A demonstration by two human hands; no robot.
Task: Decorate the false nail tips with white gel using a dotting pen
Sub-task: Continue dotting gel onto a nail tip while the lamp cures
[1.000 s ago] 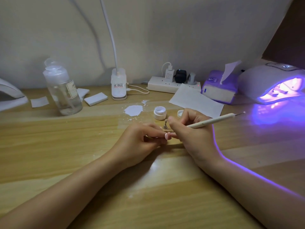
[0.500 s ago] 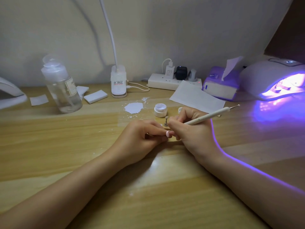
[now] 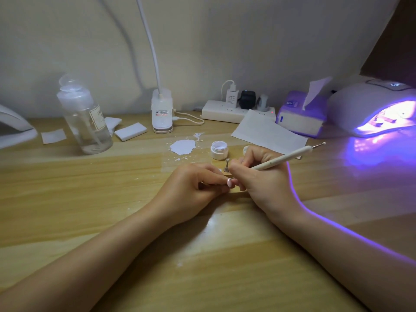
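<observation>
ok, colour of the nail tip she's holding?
Pale pink nail tip, pinched in the left hand; head view.

On the worktop (image 3: 67,199): left hand (image 3: 191,188) and right hand (image 3: 263,183) meeting at centre, gel jar (image 3: 219,150) and small stand (image 3: 227,165) just behind, bottle (image 3: 84,118) far left, power strip (image 3: 227,113) at far centre, tissue box (image 3: 301,118) and nail lamp (image 3: 373,109) far right.

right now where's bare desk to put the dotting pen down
Bare wood lies right of the right hand, between it and the glowing nail lamp, and on the left between the left hand and the clear bottle. The near edge below both forearms is free. It is crowded behind the hands: gel jar, white smear, paper sheet.
</observation>
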